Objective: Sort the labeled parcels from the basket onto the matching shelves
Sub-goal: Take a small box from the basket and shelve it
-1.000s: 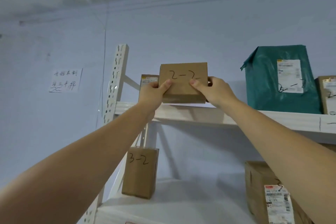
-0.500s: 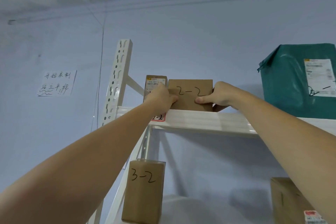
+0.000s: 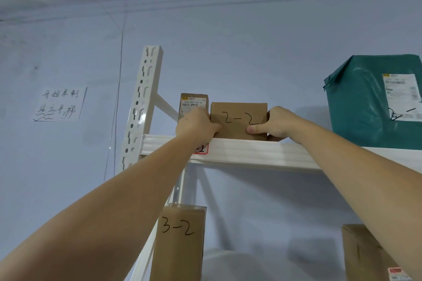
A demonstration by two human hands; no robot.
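A small brown cardboard parcel marked "2-2" (image 3: 238,118) stands on the white upper shelf (image 3: 255,151). My left hand (image 3: 196,124) grips its left side and my right hand (image 3: 272,124) grips its right side, thumbs on the front face. Just left of it stands a narrow brown box with a printed label (image 3: 194,104), partly hidden by my left hand. A red-edged shelf tag (image 3: 202,149) peeks out under my left wrist. The basket is out of view.
A green bag parcel with a white label (image 3: 370,100) sits on the same shelf to the right. On the lower shelf stand a box marked "3-2" (image 3: 179,242) and another brown box (image 3: 365,255). White slotted upright (image 3: 142,102) at left; handwritten paper note (image 3: 60,104) on the wall.
Both hands lowered the "2-2" parcel from above the shelf edge down onto the upper shelf beside the narrow labeled box. The view shifted up and left.
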